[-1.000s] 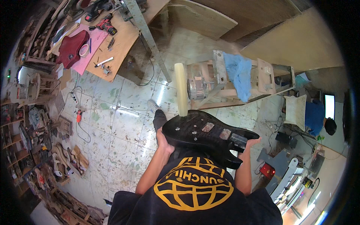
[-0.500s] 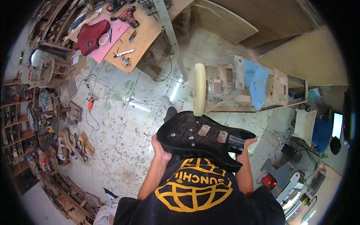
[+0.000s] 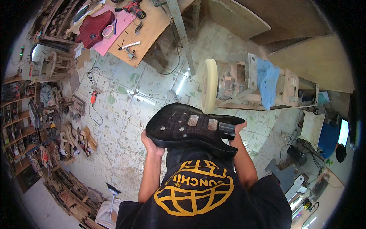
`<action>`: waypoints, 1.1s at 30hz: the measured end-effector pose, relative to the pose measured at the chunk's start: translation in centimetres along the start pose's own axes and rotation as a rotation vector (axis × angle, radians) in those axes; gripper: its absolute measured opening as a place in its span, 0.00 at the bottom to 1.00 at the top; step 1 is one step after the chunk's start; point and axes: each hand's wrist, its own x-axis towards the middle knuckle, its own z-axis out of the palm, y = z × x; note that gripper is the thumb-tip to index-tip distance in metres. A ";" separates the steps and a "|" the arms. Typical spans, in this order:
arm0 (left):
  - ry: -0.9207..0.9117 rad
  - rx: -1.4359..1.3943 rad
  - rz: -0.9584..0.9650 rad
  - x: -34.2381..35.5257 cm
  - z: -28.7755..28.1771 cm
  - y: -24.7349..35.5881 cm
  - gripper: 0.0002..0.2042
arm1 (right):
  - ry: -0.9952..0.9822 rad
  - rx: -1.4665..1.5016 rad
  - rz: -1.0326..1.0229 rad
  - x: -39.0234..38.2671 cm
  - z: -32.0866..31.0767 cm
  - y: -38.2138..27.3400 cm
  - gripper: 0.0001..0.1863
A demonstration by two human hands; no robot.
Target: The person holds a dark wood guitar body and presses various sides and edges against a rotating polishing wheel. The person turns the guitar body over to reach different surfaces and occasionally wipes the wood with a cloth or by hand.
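We note a wooden bench (image 3: 154, 29), far left. On it we log a pink sheet (image 3: 102, 47), a drill (image 3: 135, 9) and a white tube (image 3: 131, 45). A dark red body (image 3: 95, 29) and tape roll (image 3: 108, 31) rest on the sheet. On the tiled floor (image 3: 126, 122), left: an orange corded tool (image 3: 93, 97).

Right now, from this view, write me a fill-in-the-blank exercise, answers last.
1. The left hand and right hand hold a guitar body coloured ____.
2. A ____ cloth drapes over the stand.
3. A dark red guitar body rests on a ____ sheet.
4. In the picture, the pale wheel is ____ of the cloth.

Answers: black; blue; pink; left
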 end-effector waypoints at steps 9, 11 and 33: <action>0.067 -0.017 0.161 -1.4 -2.3 3.8 0.24 | -0.021 -0.054 0.096 -0.6 2.5 6.6 0.48; 0.098 -0.022 0.182 -2.2 -3.0 4.7 0.24 | -0.026 -0.071 0.125 -1.2 2.8 8.3 0.48; 0.271 0.042 0.952 -16.2 -13.0 7.9 0.23 | -0.370 -0.108 0.609 -18.7 20.8 14.3 0.46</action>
